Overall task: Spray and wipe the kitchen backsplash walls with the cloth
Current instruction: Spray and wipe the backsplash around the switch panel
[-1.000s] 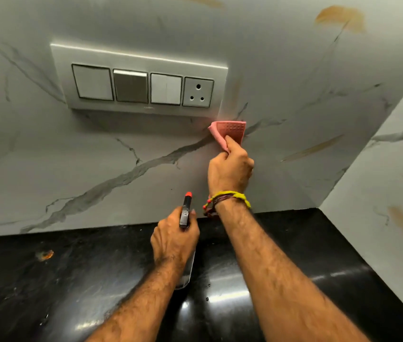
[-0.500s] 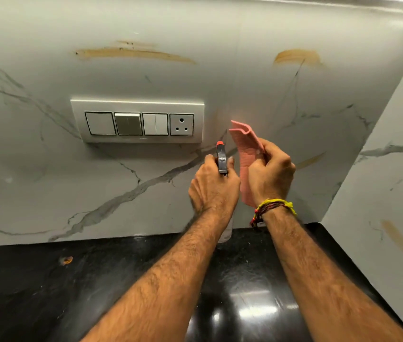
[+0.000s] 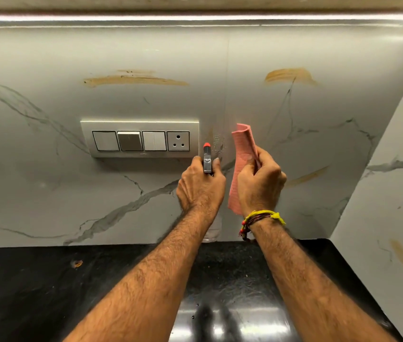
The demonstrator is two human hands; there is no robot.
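Spraying the backsplash beside the switch panel

Your left hand [image 3: 201,185] grips the spray bottle [image 3: 207,157]; your right hand [image 3: 261,185] pinches the pink cloth [image 3: 243,154], off the backsplash [image 3: 294,114]. Aim away from the socket [image 3: 178,144], toward the brown smears [image 3: 133,80] above.

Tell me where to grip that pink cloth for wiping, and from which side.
Grip the pink cloth around its middle, coming from the right, as the right hand does now. It hangs as a folded vertical strip, so a mid grip probably leaves its free top fold able to press flat on the backsplash.
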